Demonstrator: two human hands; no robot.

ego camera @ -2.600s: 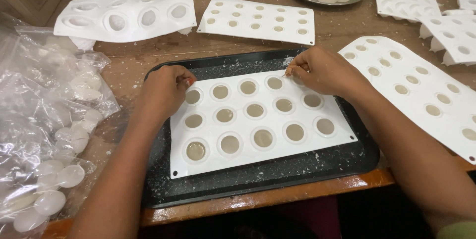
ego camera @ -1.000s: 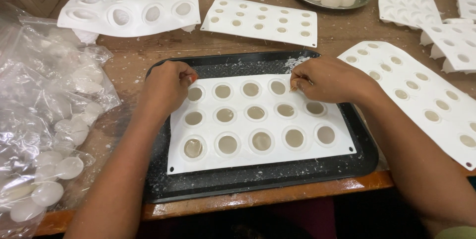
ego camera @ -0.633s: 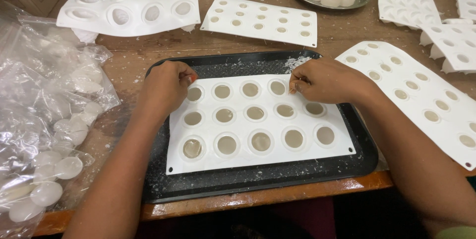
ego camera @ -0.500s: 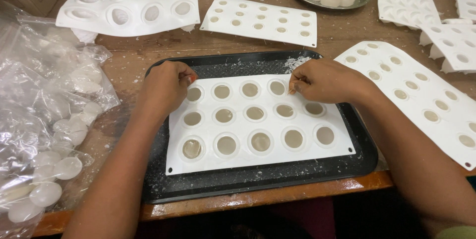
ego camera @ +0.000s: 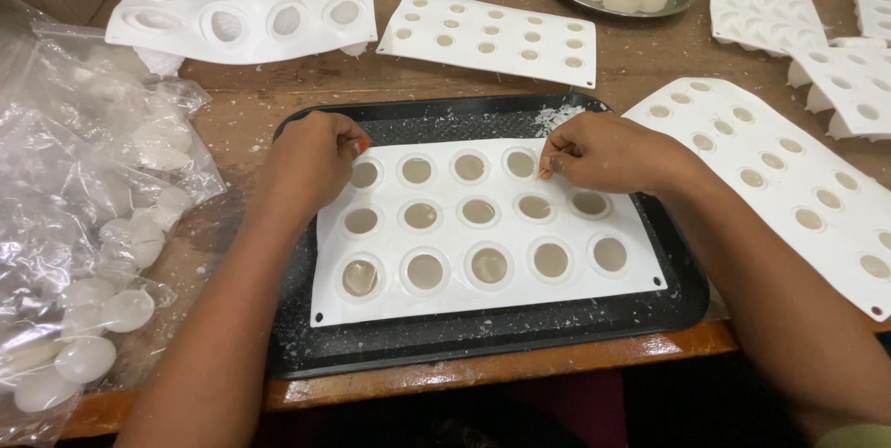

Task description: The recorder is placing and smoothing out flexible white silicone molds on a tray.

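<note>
While the white silicone mould (ego camera: pixel 483 234) lies on the black tray (ego camera: pixel 501 327), the left hand (ego camera: pixel 311 162) and right hand (ego camera: pixel 608 153) pinch its far corners, fingers closed on the rim, unmoved since the earlier frames.

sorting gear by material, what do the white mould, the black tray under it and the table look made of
Mould: probably silicone. It is matte white, thin and soft-edged, and a similar sheet behind it sags.
Tray: maybe coated metal or hard plastic. It is black with a dimpled floor and a rolled rim; I can't tell which.
Table: wood, with visible grain and a worn, scuffed brown finish.
</note>
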